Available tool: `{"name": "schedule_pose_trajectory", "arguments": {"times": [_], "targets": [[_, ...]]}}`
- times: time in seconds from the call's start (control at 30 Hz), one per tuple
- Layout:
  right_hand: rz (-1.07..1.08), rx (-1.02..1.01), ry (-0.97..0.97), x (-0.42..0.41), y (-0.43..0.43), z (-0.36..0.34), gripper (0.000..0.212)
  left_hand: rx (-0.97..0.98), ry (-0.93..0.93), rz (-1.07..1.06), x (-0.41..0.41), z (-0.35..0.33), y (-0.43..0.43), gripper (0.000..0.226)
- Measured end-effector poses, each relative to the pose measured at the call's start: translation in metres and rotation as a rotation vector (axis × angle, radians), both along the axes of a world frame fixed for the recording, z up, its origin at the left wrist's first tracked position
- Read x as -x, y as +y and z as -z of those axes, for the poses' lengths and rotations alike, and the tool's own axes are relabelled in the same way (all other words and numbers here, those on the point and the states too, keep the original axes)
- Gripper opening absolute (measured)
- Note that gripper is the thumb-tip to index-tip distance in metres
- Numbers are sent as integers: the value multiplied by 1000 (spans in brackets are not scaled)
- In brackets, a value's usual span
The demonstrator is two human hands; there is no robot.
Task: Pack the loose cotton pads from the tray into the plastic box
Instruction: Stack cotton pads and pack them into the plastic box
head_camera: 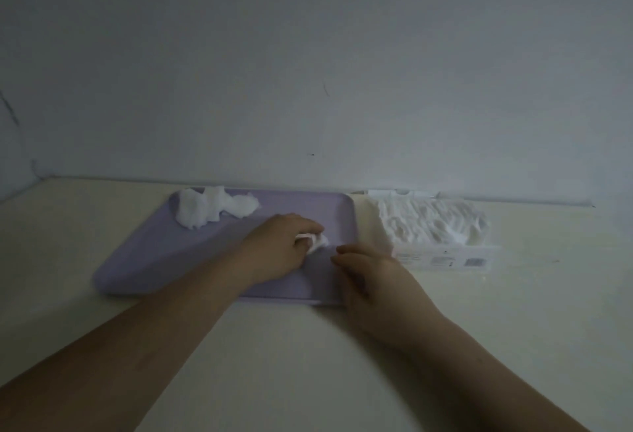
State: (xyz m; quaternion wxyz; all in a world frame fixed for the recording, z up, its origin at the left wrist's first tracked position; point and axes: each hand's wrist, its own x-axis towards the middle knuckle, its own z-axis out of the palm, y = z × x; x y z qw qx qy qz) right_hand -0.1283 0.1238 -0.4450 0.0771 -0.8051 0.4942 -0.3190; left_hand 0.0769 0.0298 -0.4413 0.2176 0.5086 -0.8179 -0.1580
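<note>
A lilac tray (144,253) lies on the pale table. A heap of white cotton pads (212,207) sits in its far left corner. My left hand (277,246) rests on the tray's right half, fingers curled round a small wad of cotton pads (317,241). My right hand (370,281) lies over the tray's near right corner, just right of the wad, fingers loosely bent and holding nothing. The clear plastic box (445,257) stands right of the tray, heaped with white pads (431,222).
The pale table (308,363) meets a grey-white wall (308,72) just behind the tray and box. The table's left edge runs near the far left corner.
</note>
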Motion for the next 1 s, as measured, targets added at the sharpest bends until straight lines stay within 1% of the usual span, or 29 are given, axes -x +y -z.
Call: {"name": "schedule_pose_trajectory", "arguments": {"times": [0.07, 0.13, 0.17, 0.2, 0.27, 0.3, 0.37, 0.43, 0.47, 0.5, 0.53, 0.6, 0.63, 0.7, 0.73, 0.77, 0.8, 0.83, 0.9, 0.93, 0.97, 1.0], "targets": [[46, -32, 22, -4, -3, 1, 25, -65, 96, -35, -9, -5, 11, 52], [89, -88, 50, -10, -7, -3, 33, -178, 214, -101, -17, -7, 19, 66], [104, -114, 62, -13, -10, -6, 38, -219, 244, -132, -20, -8, 21, 68], [110, -139, 74, -16, -13, -10, 42, -242, 263, -155, -23, -7, 20, 60], [101, -189, 66, -24, -22, -14, 47, -244, 290, -170, -27, -6, 20, 34], [102, -226, 50, -30, -28, -14, 50, -243, 315, -168, -28, -5, 20, 27], [88, -301, -19, -41, -40, -14, 58, -244, 375, -139, -28, -2, 21, 22], [43, -328, -114, -53, -51, -13, 60, -224, 413, -119, -31, -2, 20, 17], [18, -337, -161, -58, -56, -14, 60, -218, 419, -113, -36, -3, 19, 10], [-9, -351, -209, -61, -59, -16, 58, -218, 421, -89, -40, -5, 18, 13], [-45, -374, -249, -65, -63, -18, 55, -213, 423, -52, -47, -7, 17, 21], [-113, -413, -316, -75, -73, -18, 47, -202, 411, -10, -61, -10, 13, 35], [-130, -417, -333, -80, -78, -17, 42, -188, 409, -8, -67, -10, 11, 37], [-76, -416, -375, -94, -89, -12, 28, -109, 411, -57, -82, -15, 5, 41], [-17, -401, -412, -100, -94, -10, 17, -31, 402, -125, -92, -17, 0, 43], [35, -388, -457, -104, -99, -7, 6, 60, 350, -215, -102, -20, -5, 47], [84, -383, -500, -108, -103, -6, 4, 144, 243, -316, -113, -23, -11, 54], [120, -391, -547, -112, -104, -6, 6, 177, 108, -399, -123, -25, -17, 62], [164, -420, -636, -115, -109, -2, 9, 119, -127, -482, -136, -27, -27, 75], [181, -435, -659, -116, -110, -1, 16, 69, -205, -495, -139, -26, -32, 80], [192, -443, -675, -116, -111, 1, 25, 14, -248, -497, -141, -24, -36, 82], [199, -449, -682, -113, -112, 2, 33, -38, -254, -493, -140, -23, -41, 82]]}}
